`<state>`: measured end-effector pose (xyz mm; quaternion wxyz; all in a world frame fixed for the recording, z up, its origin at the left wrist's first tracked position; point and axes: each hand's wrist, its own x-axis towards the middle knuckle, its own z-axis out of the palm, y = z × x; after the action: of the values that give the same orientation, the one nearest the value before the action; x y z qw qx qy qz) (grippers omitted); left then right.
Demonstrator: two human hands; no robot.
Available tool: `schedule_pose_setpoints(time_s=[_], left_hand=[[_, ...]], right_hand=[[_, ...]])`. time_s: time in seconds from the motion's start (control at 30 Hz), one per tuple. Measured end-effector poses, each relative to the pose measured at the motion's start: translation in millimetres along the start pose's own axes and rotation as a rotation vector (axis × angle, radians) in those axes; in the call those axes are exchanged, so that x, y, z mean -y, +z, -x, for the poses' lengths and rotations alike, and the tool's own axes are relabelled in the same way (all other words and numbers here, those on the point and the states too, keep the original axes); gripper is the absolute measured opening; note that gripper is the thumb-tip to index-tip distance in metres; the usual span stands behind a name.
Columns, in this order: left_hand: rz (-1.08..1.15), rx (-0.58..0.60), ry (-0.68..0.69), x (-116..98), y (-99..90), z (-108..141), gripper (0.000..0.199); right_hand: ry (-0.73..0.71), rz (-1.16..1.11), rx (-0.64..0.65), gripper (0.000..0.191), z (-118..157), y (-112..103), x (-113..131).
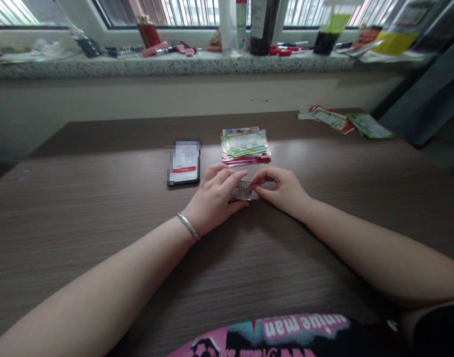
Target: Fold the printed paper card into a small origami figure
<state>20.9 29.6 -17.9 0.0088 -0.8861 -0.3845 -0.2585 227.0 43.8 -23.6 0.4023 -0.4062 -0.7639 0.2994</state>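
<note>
A small silvery, partly see-through packet (243, 190) is between my two hands at the middle of the table. My left hand (220, 194), with a silver bangle at the wrist, grips its left side, thumb below and fingers above. With thumb and forefinger pinched together, my right hand (279, 187) has hold of the packet's upper right edge. Much of the packet is hidden by my fingers. Just beyond my hands lies a stack of colourful printed packets (245, 144), green and white on top, red beneath.
A phone (184, 163) with a lit screen lies left of the stack. More printed packets (334, 120) are spread at the table's (100, 208) far right. Bottles (262, 29), cups and small items crowd the stone windowsill (197, 64) behind.
</note>
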Motion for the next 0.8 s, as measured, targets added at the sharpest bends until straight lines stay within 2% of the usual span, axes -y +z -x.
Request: schedule_pose_setpoints(time_s=[0.2, 0.43, 0.53, 0.67, 0.8], left_hand=[[-0.03, -0.006, 0.018, -1.5, -4.6, -1.5, 0.032], [0.031, -0.024, -0.015, -1.9, -6.2, -3.2, 0.026], [0.146, -0.071, -0.086, -3.1, -7.5, -4.9, 0.022], [0.388, -0.121, -0.264, -5.7, -9.5, -5.5, 0.023], [0.677, -0.176, -0.31, -7.3, -6.0, -5.0, 0.021]], right_hand=[[-0.032, 0.003, 0.002, 0.005, 2.2, -2.0, 8.3], [0.015, -0.123, -0.02, 0.013, 3.7, -0.2, 11.1], [0.047, -0.187, -0.051, 0.017, 4.6, 0.6, 11.3], [0.069, -0.246, -0.049, 0.016, 5.8, 2.2, 16.8], [0.074, -0.182, -0.025, 0.018, 6.4, 5.5, 21.6]])
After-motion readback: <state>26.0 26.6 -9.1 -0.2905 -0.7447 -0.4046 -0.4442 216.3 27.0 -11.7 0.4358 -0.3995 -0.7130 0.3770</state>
